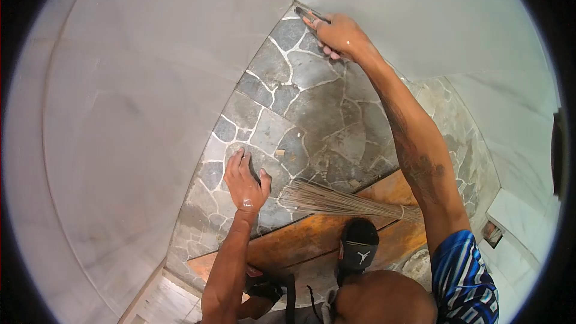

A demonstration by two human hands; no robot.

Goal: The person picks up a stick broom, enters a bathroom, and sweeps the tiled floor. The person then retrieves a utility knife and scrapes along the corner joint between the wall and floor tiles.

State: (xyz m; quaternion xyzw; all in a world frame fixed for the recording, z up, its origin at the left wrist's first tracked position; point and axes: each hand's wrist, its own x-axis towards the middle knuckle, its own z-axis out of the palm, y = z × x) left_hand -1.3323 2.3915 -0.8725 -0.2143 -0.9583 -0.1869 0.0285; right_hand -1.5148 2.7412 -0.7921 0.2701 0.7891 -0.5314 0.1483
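My right hand (342,35) is closed around a narrow dark tool (302,12) with orange on it. Its tip is at the far corner, where the floor meets the two walls; the exact kind of tool is hard to make out. The floor (315,75) has a grey stone-pattern tile with white lines between the shapes. Fingers spread, my left hand (245,185) rests on the tiles nearer to me, holding nothing. A small tan chip (280,152) lies beyond its fingers.
A stick broom (342,198) lies across an orange-brown wooden board (288,243). My foot in a black slipper (359,243) is on the board. Pale marble-look walls (150,72) rise on both sides. A square opening (492,234) shows at the lower right.
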